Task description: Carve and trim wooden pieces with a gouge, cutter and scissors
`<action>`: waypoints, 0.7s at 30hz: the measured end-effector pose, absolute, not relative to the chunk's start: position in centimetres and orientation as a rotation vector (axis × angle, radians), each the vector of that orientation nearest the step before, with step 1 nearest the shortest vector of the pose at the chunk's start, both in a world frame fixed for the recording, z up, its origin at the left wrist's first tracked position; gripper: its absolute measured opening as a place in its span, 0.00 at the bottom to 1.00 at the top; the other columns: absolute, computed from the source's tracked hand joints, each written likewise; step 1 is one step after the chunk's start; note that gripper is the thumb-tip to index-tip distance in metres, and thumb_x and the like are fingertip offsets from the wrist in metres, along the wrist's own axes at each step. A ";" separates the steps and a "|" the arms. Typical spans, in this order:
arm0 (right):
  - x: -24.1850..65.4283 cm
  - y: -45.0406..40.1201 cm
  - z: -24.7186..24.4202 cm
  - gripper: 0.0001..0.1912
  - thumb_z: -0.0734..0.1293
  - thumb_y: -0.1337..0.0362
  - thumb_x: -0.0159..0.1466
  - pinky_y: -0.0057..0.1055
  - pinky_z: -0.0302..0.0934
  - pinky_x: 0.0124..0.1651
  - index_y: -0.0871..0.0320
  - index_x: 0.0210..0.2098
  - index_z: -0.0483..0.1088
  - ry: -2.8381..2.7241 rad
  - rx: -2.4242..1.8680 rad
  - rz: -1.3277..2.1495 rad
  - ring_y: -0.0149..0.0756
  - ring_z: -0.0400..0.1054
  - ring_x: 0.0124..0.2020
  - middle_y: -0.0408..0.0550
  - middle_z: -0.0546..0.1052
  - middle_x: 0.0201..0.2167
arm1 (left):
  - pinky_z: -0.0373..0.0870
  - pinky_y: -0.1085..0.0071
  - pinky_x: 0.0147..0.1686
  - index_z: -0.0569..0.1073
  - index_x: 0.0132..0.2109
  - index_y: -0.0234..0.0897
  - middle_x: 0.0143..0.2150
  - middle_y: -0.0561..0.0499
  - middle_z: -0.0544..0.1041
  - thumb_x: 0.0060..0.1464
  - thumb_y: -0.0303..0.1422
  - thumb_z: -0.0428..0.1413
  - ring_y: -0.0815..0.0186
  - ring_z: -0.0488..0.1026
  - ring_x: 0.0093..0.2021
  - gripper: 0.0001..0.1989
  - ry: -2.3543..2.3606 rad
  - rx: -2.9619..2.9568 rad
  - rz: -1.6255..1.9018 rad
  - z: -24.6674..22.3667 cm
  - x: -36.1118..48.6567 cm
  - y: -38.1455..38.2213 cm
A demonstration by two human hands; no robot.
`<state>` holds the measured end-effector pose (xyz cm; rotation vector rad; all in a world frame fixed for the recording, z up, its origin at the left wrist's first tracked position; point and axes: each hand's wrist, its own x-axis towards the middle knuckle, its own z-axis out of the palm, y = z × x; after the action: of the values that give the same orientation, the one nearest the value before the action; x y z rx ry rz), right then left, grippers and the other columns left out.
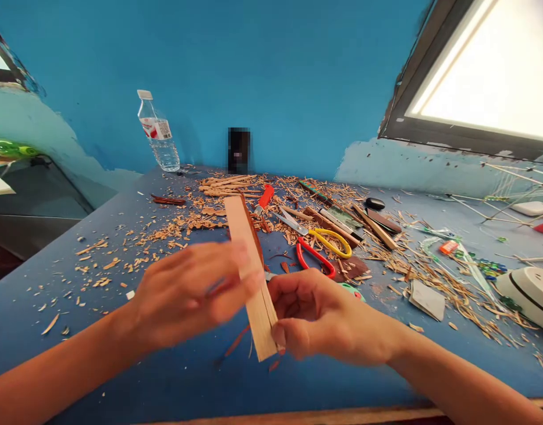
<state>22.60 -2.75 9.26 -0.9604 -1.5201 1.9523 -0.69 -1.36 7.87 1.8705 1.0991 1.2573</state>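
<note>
Wooden strip [250, 277] up in front of me, tilted, held above the near part of the blue table [45, 277]. My right hand [318, 316] is clenched round its lower end, thumb pressed against the pale face. My left hand [187, 295] is against the strip's middle, fingers curled; it's blurred, so I can't tell whether it grips the wood or pinches some small tool against it. The strip looks flat and light-coloured on the broad face, with a darker reddish-brown layer along the far edge, maybe bark or peel, partly lifted near the top. I'd judge the shaving is under way but not finished: that dark edge runs most of the length. A few reddish curls lie just beneath my hands. Just beyond my right hand, red-handled pliers [314, 258] and yellow-handled scissors [331, 241]. Past those, a thick scatter of wood shavings [174, 227] covers the middle of the table, so plenty has been trimmed already, with a bundle of sticks [227, 184] further back. At the far edge, a water bottle [157, 133] stands upright against the blue wall.
</note>
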 end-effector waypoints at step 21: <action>31.7 4.3 6.1 0.21 0.68 0.46 0.69 0.41 0.66 0.45 0.60 0.42 0.73 -2.218 -2.183 0.094 0.42 0.72 0.42 0.54 0.78 0.44 | 0.84 0.79 0.43 0.81 0.51 0.43 0.47 0.57 0.85 0.59 0.37 0.69 0.65 0.83 0.46 0.14 0.963 1.102 1.271 9.6 -0.3 2.4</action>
<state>31.75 4.28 6.10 -2.1832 -2.2182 0.0943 -0.26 2.36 9.58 1.1015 0.9634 1.2708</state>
